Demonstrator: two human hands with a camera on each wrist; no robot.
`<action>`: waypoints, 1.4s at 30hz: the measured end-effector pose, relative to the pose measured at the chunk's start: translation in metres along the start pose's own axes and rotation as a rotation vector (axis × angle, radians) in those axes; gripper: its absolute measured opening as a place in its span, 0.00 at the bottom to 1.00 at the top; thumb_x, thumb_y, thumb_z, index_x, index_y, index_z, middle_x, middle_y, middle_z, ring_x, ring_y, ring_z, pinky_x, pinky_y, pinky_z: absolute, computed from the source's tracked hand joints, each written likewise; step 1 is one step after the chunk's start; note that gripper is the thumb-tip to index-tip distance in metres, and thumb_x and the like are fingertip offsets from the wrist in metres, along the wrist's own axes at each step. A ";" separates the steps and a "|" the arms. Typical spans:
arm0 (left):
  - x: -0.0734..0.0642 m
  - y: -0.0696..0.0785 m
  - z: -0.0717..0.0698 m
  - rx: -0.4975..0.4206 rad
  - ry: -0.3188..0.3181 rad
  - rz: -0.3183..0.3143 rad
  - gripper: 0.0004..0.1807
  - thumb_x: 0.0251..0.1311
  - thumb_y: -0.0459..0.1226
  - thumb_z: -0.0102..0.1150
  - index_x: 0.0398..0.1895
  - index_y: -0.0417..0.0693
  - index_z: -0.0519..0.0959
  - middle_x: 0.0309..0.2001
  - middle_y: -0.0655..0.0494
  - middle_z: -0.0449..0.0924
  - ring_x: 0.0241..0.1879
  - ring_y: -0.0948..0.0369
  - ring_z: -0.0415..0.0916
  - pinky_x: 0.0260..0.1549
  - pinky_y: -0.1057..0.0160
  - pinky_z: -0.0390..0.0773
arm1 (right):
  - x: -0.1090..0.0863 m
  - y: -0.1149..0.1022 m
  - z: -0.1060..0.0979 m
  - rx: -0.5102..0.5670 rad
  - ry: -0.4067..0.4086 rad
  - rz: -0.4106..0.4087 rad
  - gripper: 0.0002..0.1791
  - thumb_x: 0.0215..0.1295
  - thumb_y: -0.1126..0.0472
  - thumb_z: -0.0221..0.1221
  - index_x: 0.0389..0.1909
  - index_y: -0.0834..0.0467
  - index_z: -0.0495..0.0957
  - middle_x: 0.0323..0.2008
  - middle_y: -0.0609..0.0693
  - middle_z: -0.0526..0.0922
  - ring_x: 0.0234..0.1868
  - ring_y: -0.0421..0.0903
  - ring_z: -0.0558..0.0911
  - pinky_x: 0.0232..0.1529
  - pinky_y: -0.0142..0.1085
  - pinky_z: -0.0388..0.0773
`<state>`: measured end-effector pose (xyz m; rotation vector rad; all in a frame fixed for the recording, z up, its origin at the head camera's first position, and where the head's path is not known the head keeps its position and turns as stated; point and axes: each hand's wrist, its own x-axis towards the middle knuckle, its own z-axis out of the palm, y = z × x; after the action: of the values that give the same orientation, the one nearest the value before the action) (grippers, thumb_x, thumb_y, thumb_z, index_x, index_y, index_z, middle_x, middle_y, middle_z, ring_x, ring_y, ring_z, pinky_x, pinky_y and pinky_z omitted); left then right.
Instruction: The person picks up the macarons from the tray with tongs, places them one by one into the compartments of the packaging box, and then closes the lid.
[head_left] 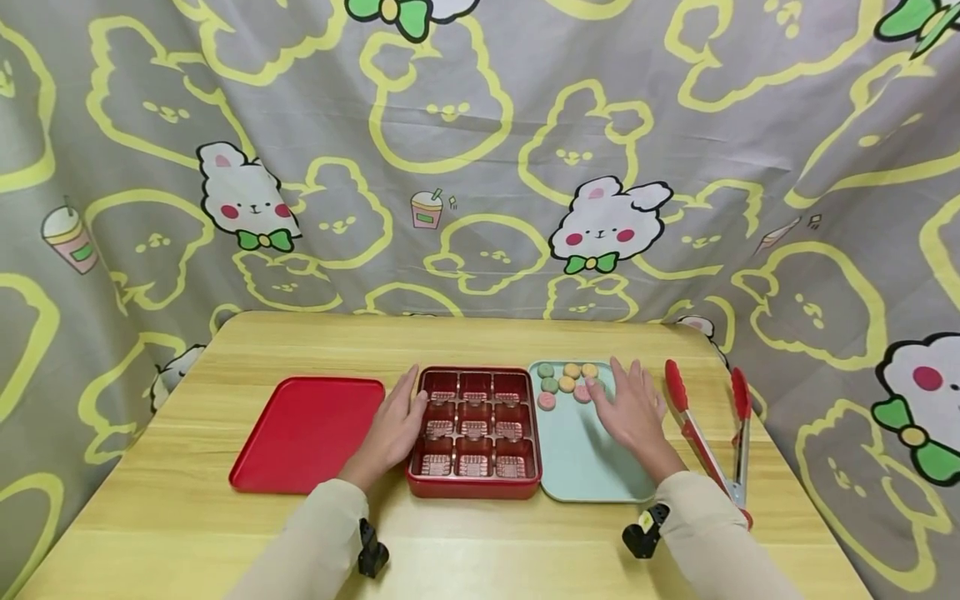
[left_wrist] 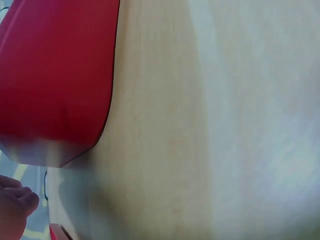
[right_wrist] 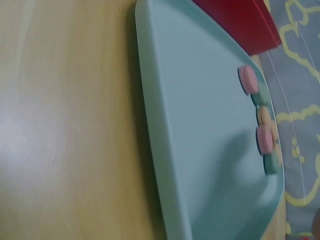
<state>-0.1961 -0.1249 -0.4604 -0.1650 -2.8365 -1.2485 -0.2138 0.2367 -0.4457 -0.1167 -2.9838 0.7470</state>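
A red box [head_left: 474, 490] with a clear insert of several square compartments sits mid-table; no sweets show in it. My left hand [head_left: 393, 427] lies along its left side, fingers straight. In the left wrist view the red box wall [left_wrist: 55, 70] fills the upper left, with part of the hand [left_wrist: 12, 210] below it. To the right, a pale green tray [head_left: 585, 467] carries several macarons, among them a pink macaron [head_left: 547, 402], a green macaron [head_left: 546, 370] and a yellow macaron [head_left: 572, 370]. Over its right side hovers my right hand [head_left: 633, 412], fingers spread, thumb close by another pink macaron [head_left: 582, 393].
A flat red lid [head_left: 300, 437] lies left of the box. Right of the tray are tongs [head_left: 677, 387] with red tips, their arms spread. Behind the wooden table [head_left: 465, 342] hangs a grey curtain [head_left: 480, 192] printed with cartoon animals.
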 end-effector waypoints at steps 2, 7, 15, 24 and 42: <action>-0.002 -0.001 0.001 -0.028 0.014 0.004 0.31 0.72 0.48 0.35 0.75 0.54 0.47 0.73 0.46 0.50 0.72 0.47 0.48 0.69 0.45 0.50 | -0.003 0.005 -0.004 0.004 0.002 0.016 0.45 0.66 0.31 0.37 0.73 0.58 0.48 0.72 0.69 0.39 0.72 0.67 0.40 0.62 0.70 0.38; -0.008 -0.006 0.005 -0.098 0.036 -0.015 0.29 0.72 0.45 0.38 0.74 0.56 0.50 0.72 0.46 0.54 0.70 0.46 0.52 0.68 0.44 0.53 | -0.012 0.018 -0.013 0.001 0.013 0.034 0.46 0.66 0.33 0.41 0.73 0.61 0.47 0.71 0.72 0.38 0.71 0.70 0.38 0.61 0.72 0.36; -0.016 -0.013 0.012 -0.273 0.089 -0.006 0.27 0.71 0.40 0.41 0.72 0.52 0.57 0.70 0.46 0.60 0.69 0.48 0.55 0.67 0.45 0.56 | -0.028 0.036 -0.025 0.067 0.102 0.073 0.42 0.65 0.45 0.52 0.72 0.64 0.49 0.70 0.74 0.41 0.71 0.69 0.40 0.60 0.71 0.39; -0.030 -0.017 0.021 -0.498 0.104 -0.010 0.23 0.71 0.36 0.43 0.69 0.48 0.64 0.68 0.48 0.63 0.69 0.51 0.55 0.68 0.48 0.56 | -0.050 0.071 -0.030 0.069 0.196 0.203 0.42 0.64 0.45 0.51 0.71 0.65 0.50 0.69 0.74 0.44 0.71 0.70 0.40 0.59 0.72 0.40; -0.043 -0.027 0.025 -0.623 0.079 -0.019 0.26 0.70 0.37 0.46 0.70 0.51 0.61 0.71 0.50 0.58 0.72 0.52 0.50 0.70 0.50 0.51 | -0.057 0.111 -0.034 0.119 0.106 0.510 0.59 0.58 0.32 0.52 0.73 0.65 0.34 0.67 0.73 0.50 0.61 0.78 0.50 0.49 0.67 0.51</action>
<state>-0.1562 -0.1275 -0.5003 -0.0993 -2.2935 -2.0455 -0.1482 0.3456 -0.4704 -0.9026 -2.8159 0.9190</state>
